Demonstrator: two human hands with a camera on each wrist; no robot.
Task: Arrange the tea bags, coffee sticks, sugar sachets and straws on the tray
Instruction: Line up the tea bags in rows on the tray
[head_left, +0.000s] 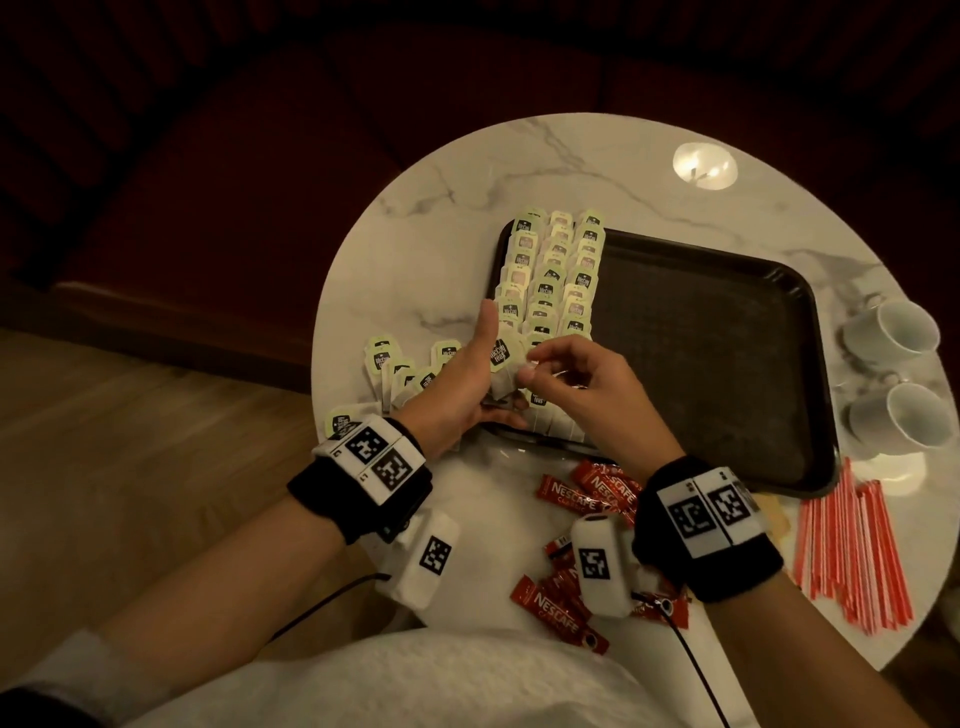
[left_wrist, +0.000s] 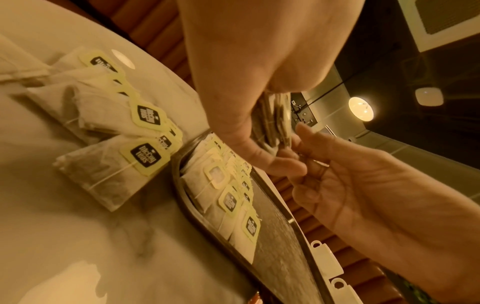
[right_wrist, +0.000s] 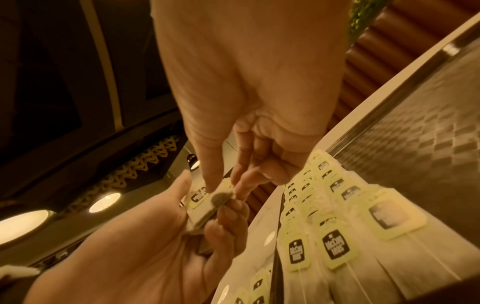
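Above the near left corner of the dark tray, my left hand grips a small stack of tea bags, thumb up along its side. My right hand pinches the edge of one bag in that stack. The left part of the tray is filled with rows of yellow-tagged tea bags. More loose tea bags lie on the table left of the tray. Red coffee sticks lie near the table's front edge. Red-striped straws are piled at the right.
The round marble table carries two white cups at its right edge, close to the tray's right rim. The tray's middle and right part is bare. A lamp's reflection shines at the table's back.
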